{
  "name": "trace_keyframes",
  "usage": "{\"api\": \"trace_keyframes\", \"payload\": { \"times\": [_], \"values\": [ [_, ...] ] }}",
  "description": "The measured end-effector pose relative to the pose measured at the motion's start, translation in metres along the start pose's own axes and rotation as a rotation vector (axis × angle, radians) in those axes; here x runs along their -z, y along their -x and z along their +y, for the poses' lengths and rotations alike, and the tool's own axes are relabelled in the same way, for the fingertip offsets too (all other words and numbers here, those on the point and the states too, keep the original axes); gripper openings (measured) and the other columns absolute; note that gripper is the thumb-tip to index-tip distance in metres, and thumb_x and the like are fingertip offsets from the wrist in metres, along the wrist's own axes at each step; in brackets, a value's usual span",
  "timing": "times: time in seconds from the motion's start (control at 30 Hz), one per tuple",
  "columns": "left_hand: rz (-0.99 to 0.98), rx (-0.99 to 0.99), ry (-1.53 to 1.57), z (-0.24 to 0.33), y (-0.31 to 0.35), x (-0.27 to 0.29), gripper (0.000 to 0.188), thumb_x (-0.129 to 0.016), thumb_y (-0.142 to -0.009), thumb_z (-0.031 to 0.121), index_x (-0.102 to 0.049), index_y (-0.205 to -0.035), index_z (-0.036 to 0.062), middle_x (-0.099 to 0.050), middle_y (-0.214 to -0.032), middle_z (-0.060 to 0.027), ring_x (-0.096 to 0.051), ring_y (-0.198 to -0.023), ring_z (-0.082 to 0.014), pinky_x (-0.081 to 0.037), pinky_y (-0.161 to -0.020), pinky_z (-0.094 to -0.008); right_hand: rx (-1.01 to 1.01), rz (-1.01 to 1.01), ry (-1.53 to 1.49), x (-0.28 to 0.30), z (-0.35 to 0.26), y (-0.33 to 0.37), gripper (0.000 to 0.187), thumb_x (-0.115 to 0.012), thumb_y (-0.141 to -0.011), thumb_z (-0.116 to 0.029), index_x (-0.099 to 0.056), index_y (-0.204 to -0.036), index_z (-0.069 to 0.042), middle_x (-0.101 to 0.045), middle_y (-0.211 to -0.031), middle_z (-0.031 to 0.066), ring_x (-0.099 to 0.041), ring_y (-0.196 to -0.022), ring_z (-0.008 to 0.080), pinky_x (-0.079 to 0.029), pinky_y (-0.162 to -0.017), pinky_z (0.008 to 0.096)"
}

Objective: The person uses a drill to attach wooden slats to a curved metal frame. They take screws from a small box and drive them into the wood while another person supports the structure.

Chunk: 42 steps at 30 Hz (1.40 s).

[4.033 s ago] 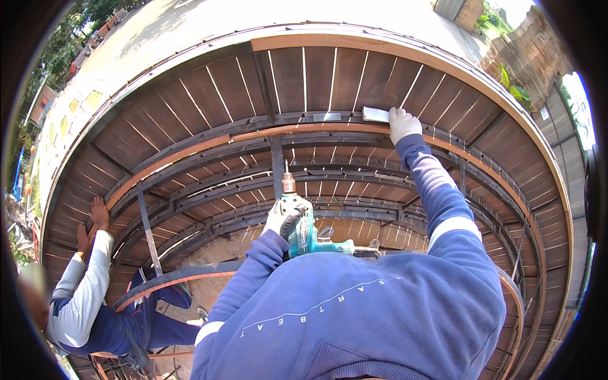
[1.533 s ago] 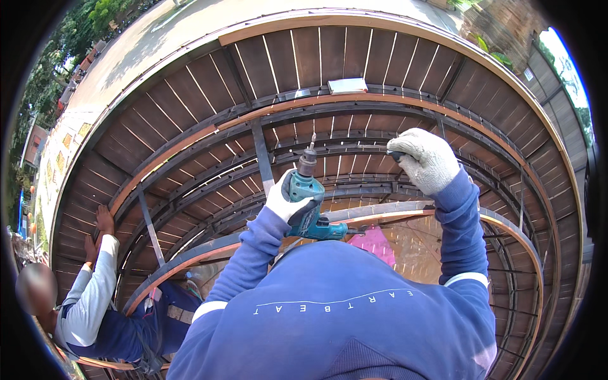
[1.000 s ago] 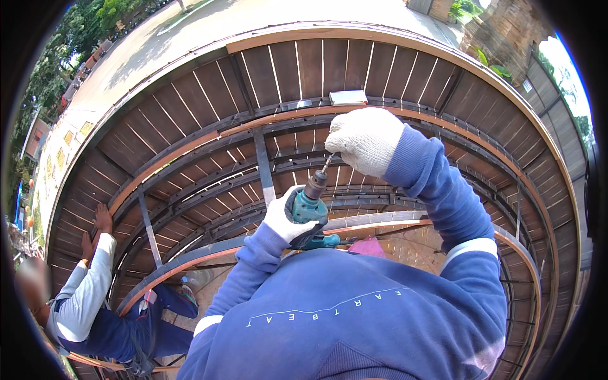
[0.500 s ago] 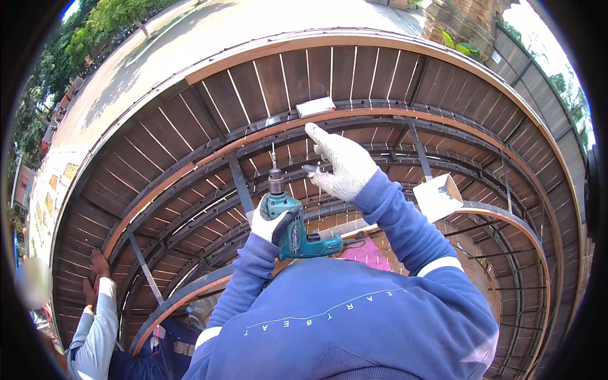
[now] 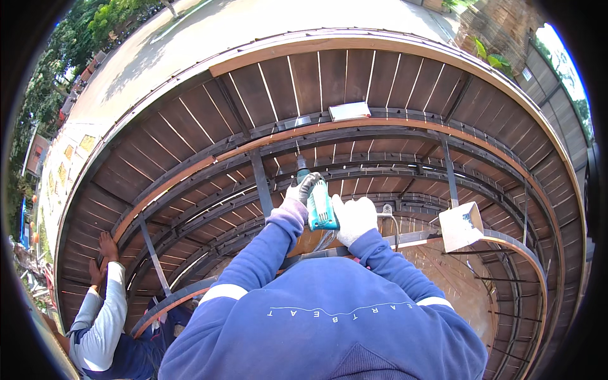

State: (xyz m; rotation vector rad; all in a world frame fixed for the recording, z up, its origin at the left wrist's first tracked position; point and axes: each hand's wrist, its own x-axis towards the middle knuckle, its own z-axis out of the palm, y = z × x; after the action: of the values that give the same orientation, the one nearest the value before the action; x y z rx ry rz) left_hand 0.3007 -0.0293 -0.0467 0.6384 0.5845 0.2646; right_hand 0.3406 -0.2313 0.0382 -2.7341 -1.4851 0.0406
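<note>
One teal power drill [image 5: 322, 208], body held between two gloved hands, its dark chuck [image 5: 302, 166] directed away from the wearer toward the curved dark rails [image 5: 342, 134]; whether the bit meets a rail cannot be told. Position relative to fingers: forward part of the casing within the left hand [image 5: 302, 191], fingers wrapped across its top just behind the chuck; rear end and right flank beside the right hand [image 5: 354, 220], whose glove covers the handle area. Edges and room: one upright dark post [image 5: 261, 183] just left of the left hand; stepped rails ahead, with gaps between them; one inner curved rail [image 5: 190, 296], bowed, passing below the hands; open space over the floor [image 5: 443, 278] to the right of the right forearm. One white box [image 5: 461, 227], on the inner rail at right, well apart from the gloves. One flat pale packet [image 5: 349, 112], resting on a rail beyond the drill, with one small silvery plate [image 5: 293, 123] to its left. Fingers: left set closed firmly around the casing, dark-palmed glove; right set curled in against the drill, fingertips hidden. One co-worker [image 5: 104, 332], far left, both bare hands on the outer woodwork [image 5: 95, 215].
</note>
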Motion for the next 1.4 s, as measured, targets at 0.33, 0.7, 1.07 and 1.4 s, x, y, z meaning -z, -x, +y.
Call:
{"api": "trace_keyframes", "payload": {
  "times": [0.33, 0.7, 1.07, 1.4],
  "values": [
    [0.207, 0.063, -0.137, 0.018, -0.03, -0.016, 0.049, -0.095, -0.078, 0.023, -0.066, -0.114, 0.007, -0.072, -0.099, -0.009, -0.072, -0.082, -0.0238, -0.063, -0.075, -0.0412, -0.018, -0.108, -0.053, -0.001, 0.015, -0.036, 0.066, -0.075, -0.079, -0.028, -0.061, -0.141, -0.01, -0.071, -0.092, 0.0086, -0.069, -0.087, 0.0266, -0.047, -0.085, 0.0436],
    [0.23, 0.069, -0.308, 0.001, -0.05, 0.005, 0.049, -0.093, -0.08, 0.028, -0.069, -0.119, 0.0082, -0.073, -0.1, -0.006, -0.072, -0.083, -0.0199, -0.062, -0.075, -0.0382, -0.032, -0.124, -0.142, -0.006, 0.018, -0.037, 0.073, -0.077, -0.072, -0.024, -0.06, -0.141, -0.008, -0.07, -0.093, 0.0103, -0.069, -0.09, 0.0282, -0.048, -0.094, 0.045],
    [0.219, 0.028, -0.34, 0.001, -0.05, 0.0, 0.04, -0.088, -0.086, 0.029, -0.071, -0.115, 0.0084, -0.073, -0.102, -0.0061, -0.072, -0.084, -0.0198, -0.061, -0.075, -0.038, -0.055, -0.172, -0.143, -0.006, 0.021, -0.039, 0.073, -0.077, -0.072, -0.024, -0.061, -0.142, -0.009, -0.07, -0.091, 0.0102, -0.069, -0.088, 0.0299, -0.048, -0.093, 0.0456],
    [0.112, 0.161, -0.201, 0.008, -0.038, -0.007, 0.053, -0.089, -0.085, 0.025, -0.062, -0.127, 0.0073, -0.072, -0.106, -0.012, -0.074, -0.091, -0.0283, -0.063, -0.085, -0.0478, -0.076, -0.101, -0.177, -0.022, 0.024, -0.038, 0.071, -0.08, -0.07, -0.028, -0.063, -0.136, -0.009, -0.07, -0.094, 0.0101, -0.07, -0.091, 0.0296, -0.047, -0.099, 0.0463]
  ]
}}
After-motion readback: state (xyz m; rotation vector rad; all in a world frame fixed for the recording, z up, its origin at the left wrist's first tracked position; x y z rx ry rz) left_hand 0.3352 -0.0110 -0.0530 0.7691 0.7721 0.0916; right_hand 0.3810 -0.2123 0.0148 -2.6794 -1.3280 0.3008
